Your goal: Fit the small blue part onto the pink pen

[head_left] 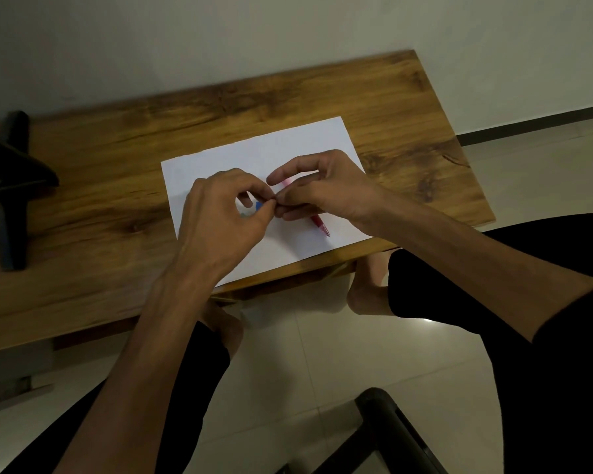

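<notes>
Both hands meet over a white sheet (308,145) lying on the wooden desk (117,159). The left hand (220,217) has its fingers curled, thumb and forefinger pinching a small blue piece (259,205), perhaps a cap, at the point where the hands touch. The right hand (326,189) curls its lower fingers around a red pen (319,224), whose tip pokes out toward the near right just above the sheet; its forefinger is stretched loosely above. Holding the two close probably steadies the small parts against each other. A dark stand (11,186) sits at the far left.
</notes>
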